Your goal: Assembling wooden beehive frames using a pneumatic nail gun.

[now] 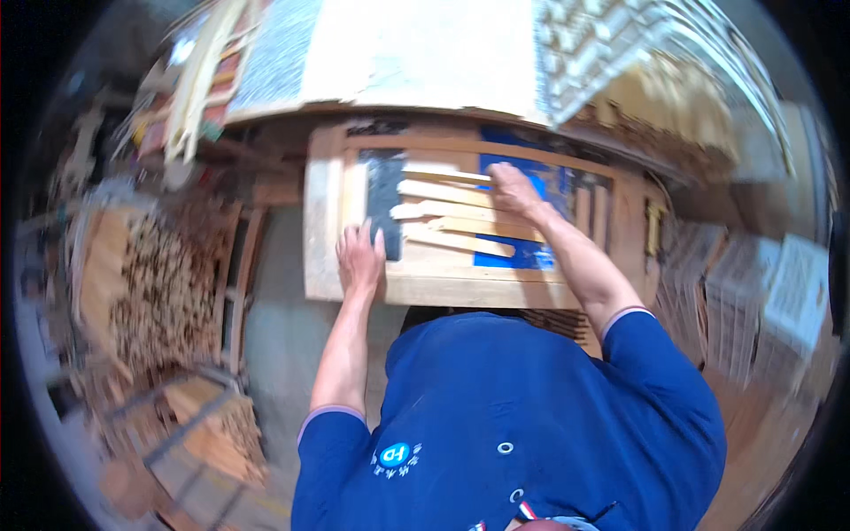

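Head view showed a person leaning over a wooden surface (443,291), where a loose group of pale wooden strips (460,241) lay in the middle, between the two hands. The strips ran roughly from left to right, one behind another, with uneven ends. Their left ends reached the right edge of a dark panel (382,177), and their right ends lay over a blue sheet (542,258). The nearest strip slanted, its right end closer to the person than its left.

The hands were well apart. The left hand (359,257) rested at the near left part of the surface, just left of the dark panel, with its thumb apart from the fingers; the strips lay to its right and somewhat farther away. The right hand (513,188) was on the far side, at the right end of the farthest strip, its fingers bent down there. Whether they were clamped on that strip could not be told, because the hand covered its end. The other strips lay nearer than this hand and mostly to its left.

Farther right on the surface were short upright-running wooden slats (591,217), and a yellow object (654,228) stood by the right edge.
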`<state>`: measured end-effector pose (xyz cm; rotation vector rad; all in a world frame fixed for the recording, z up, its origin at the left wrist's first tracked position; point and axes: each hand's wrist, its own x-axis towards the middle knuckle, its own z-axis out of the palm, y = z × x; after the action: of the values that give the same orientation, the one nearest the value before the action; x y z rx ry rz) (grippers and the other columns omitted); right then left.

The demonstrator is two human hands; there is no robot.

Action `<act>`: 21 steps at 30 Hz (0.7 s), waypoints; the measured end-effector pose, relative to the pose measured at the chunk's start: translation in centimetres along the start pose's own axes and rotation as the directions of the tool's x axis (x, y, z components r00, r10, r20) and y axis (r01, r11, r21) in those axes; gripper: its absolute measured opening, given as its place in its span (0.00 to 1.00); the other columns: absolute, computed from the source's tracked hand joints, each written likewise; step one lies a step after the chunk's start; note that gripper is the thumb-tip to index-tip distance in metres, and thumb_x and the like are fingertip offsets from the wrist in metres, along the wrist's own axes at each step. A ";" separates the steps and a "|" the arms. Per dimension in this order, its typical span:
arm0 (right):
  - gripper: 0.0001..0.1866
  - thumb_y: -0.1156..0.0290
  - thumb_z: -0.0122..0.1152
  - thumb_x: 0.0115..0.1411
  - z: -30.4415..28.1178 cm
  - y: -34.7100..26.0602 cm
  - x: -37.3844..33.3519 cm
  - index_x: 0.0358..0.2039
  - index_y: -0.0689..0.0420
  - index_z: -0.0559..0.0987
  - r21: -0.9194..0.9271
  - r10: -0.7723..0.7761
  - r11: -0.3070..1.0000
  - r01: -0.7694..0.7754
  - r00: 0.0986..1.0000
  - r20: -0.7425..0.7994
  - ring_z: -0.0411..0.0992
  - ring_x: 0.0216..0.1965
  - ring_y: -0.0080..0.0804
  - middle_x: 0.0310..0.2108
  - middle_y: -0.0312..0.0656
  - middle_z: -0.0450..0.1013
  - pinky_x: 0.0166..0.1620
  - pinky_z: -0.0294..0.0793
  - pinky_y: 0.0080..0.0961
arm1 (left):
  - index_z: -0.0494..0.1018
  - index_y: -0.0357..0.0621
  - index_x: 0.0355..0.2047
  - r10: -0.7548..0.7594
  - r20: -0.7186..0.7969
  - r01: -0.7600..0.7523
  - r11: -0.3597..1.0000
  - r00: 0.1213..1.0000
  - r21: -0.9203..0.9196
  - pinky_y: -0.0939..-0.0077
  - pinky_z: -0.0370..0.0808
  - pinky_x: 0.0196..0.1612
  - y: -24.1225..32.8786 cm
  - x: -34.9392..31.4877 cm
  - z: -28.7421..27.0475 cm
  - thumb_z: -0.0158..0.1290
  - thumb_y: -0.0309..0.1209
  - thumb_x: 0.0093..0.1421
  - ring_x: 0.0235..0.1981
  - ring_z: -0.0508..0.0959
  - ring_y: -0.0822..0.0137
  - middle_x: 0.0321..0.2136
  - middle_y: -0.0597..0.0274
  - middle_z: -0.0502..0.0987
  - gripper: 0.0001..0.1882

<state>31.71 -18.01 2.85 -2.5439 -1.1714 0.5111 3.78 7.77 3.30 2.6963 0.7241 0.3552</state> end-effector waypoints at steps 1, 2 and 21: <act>0.14 0.73 0.53 0.62 -0.7 -1.0 -0.9 0.49 0.55 0.73 0.111 -0.059 0.991 0.071 0.992 -0.114 0.71 0.48 0.57 0.42 0.55 0.72 0.51 0.72 0.49 | 0.77 0.46 0.49 0.046 0.035 -0.044 0.998 0.998 -0.038 0.54 0.70 0.52 0.8 -1.3 0.7 0.60 0.39 0.61 0.46 0.75 0.52 0.41 0.53 0.75 0.18; 0.15 0.71 0.53 0.65 0.0 -0.8 -2.0 0.53 0.53 0.72 0.200 -0.013 0.977 0.068 0.964 -0.266 0.72 0.48 0.58 0.44 0.55 0.71 0.50 0.73 0.50 | 0.77 0.46 0.50 0.144 0.069 -0.138 0.986 0.987 -0.090 0.54 0.70 0.52 1.6 -2.5 1.4 0.61 0.39 0.60 0.46 0.74 0.52 0.42 0.53 0.75 0.20; 0.17 0.63 0.57 0.64 1.3 7.9 -21.2 0.54 0.45 0.78 -0.107 0.716 0.599 -0.793 0.591 -0.371 0.78 0.34 0.51 0.35 0.49 0.75 0.34 0.80 0.44 | 0.73 0.40 0.57 0.712 0.223 -0.646 0.699 0.665 -0.306 0.48 0.59 0.68 8.5 -5.6 5.5 0.64 0.50 0.54 0.65 0.65 0.48 0.64 0.48 0.68 0.36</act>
<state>23.57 -39.19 2.62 -3.1459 0.0540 0.1149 4.53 -3.47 0.53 2.6204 -0.4466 0.1200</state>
